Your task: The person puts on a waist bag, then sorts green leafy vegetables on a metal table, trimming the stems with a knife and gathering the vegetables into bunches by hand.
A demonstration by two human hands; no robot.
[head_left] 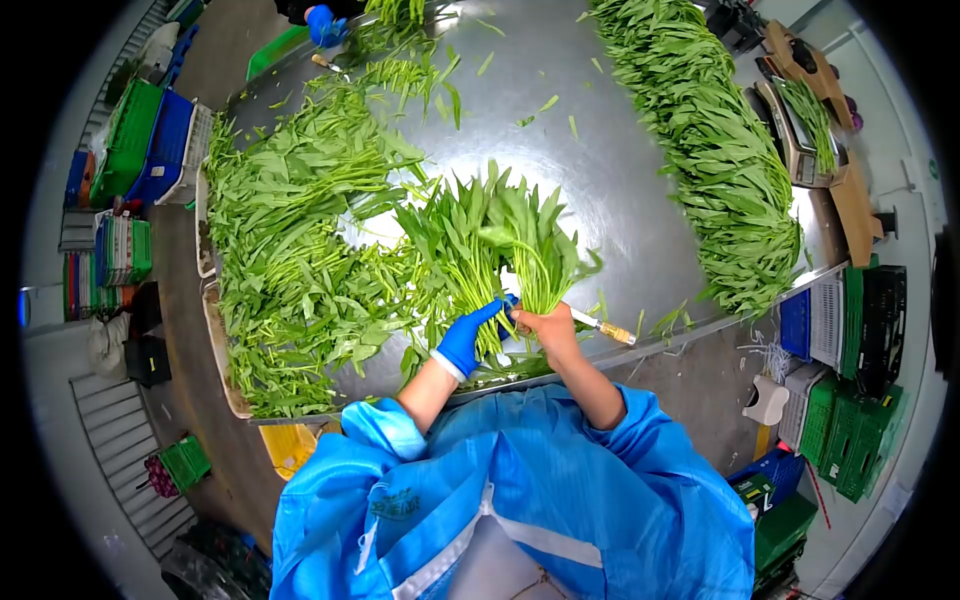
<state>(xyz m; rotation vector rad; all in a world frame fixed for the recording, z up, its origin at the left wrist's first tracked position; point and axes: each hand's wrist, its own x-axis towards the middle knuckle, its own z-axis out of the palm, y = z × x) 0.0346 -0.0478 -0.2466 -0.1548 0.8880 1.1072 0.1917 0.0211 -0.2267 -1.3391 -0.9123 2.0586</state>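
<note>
My left hand (pixel 468 338), in a blue glove, is closed around the stems of a bunch of water spinach (pixel 455 235). Bare and right beside it, my right hand (pixel 552 332) grips the stems of a second bunch of water spinach (pixel 535 250). Both bunches stand leaves-up over the near edge of the metal table (pixel 600 180), stem ends toward me. A knife (pixel 617 332) with a yellowish handle lies just right of my right hand; part of its blade is hidden behind that hand.
Loose water spinach (pixel 300 220) is heaped at the left. A long row of greens (pixel 700 150) lines the right side, near a scale (pixel 800 130) carrying some stems. Another person's blue-gloved hand (pixel 325 27) shows at the far end. Stacked crates (pixel 860 430) stand at the right.
</note>
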